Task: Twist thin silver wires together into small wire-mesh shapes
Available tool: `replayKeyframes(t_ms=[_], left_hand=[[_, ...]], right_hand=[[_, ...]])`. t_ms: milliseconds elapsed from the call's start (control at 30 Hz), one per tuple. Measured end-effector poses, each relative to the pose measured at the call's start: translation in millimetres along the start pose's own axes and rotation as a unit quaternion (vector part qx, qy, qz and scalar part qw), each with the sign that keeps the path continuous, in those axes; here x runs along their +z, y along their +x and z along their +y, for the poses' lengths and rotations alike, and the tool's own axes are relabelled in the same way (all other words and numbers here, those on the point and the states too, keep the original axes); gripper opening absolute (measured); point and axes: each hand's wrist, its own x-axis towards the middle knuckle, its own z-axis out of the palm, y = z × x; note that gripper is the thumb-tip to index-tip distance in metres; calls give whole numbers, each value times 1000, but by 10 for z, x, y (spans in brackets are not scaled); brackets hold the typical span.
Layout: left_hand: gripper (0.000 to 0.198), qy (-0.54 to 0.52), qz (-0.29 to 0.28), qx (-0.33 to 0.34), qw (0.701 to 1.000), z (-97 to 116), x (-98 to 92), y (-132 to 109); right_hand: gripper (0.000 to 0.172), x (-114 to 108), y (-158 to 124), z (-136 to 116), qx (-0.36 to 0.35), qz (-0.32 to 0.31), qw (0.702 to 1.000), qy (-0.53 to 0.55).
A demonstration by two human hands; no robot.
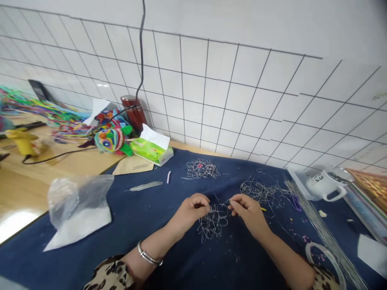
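Observation:
Between my hands, a looped bundle of thin wire (pixel 212 223) hangs low over the dark blue cloth. My left hand (pixel 196 205) pinches its upper left edge with thumb and forefinger. On the other side, the fingertips of my right hand (pixel 243 207) close on a thin wire that curves from the bundle's upper right. Beyond my hands lies a wire tangle (pixel 202 168) with a bit of red in it. A second, looser wire tangle (pixel 261 191) sits just past my right hand, with purple-handled scissors (pixel 296 202) at its right end.
Long straight wires (pixel 325 227) run down the right side, near a white mug (pixel 326 185) and a clear ring (pixel 325 257). At left are a plastic bag of white powder (pixel 80 213), a tissue pack (pixel 152 150), a colourful stuffed toy (pixel 110 141) and a yellow glue gun (pixel 22 141).

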Motion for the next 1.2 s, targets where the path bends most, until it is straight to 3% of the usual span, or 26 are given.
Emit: replayKeyframes(t_ms=[100, 167, 300, 400, 667, 900, 1200], left_hand=[[11, 139, 51, 107, 983, 66, -84, -11], [12, 269, 76, 187, 942, 104, -109, -40], [18, 463, 6, 288, 838, 117, -41, -120], [18, 512, -44, 319, 796, 97, 51, -168], [22, 562, -70, 381, 731, -93, 157, -345], [28, 610, -128, 306, 719, -295, 203, -607], [39, 610, -146, 352, 695, -184, 154, -611]], right_hand=[[14, 25, -9, 37, -5, 5, 1000, 17], [14, 28, -12, 50, -3, 10, 1000, 21], [15, 24, -1, 68, -9, 22, 1000, 21], [16, 30, 7, 75, -12, 23, 1000, 15], [12, 13, -17, 73, -33, 12, 999, 16], [13, 13, -11, 141, -25, -12, 999, 28], [12, 40, -17, 140, -13, -27, 999, 30]])
